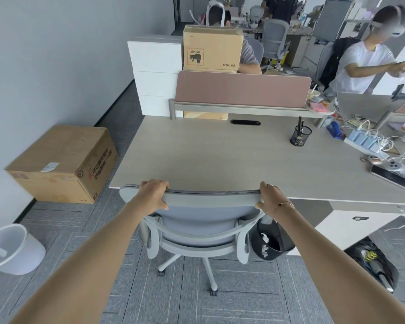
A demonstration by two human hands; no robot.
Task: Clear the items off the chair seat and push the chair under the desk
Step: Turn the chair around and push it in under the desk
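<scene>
1. The table (220,155) is a wide, pale wood-look top that fills the middle of the view, with a pink divider panel (241,90) standing along its far edge.
2. The chair (204,220) is a grey mesh office chair on a white wheeled base. It stands on the grey carpet facing the table, and the top of its backrest meets the table's near edge. Its seat is hidden under the tabletop, so nothing on it can be seen.
3. A large cardboard box (63,164) sits on the floor to the left of the table, against the wall.
4. A translucent white bin (12,249) lies near the lower left corner, well apart from the chair.
5. A black waste bin (269,244) with crumpled white paper in it stands just beside the chair's right side, under the table edge.
6. The left hand (153,192) holds the left end of the backrest's top rim, fingers clamped over the edge and thumb underneath.
7. The right hand (270,195) holds the right end of the same rim, fingers likewise clamped on it. It wears a ring, with a thin bracelet at the wrist.
8. A black mesh pen cup (300,135) stands on the table's far right part, near a tangle of white cables and chargers.
</scene>
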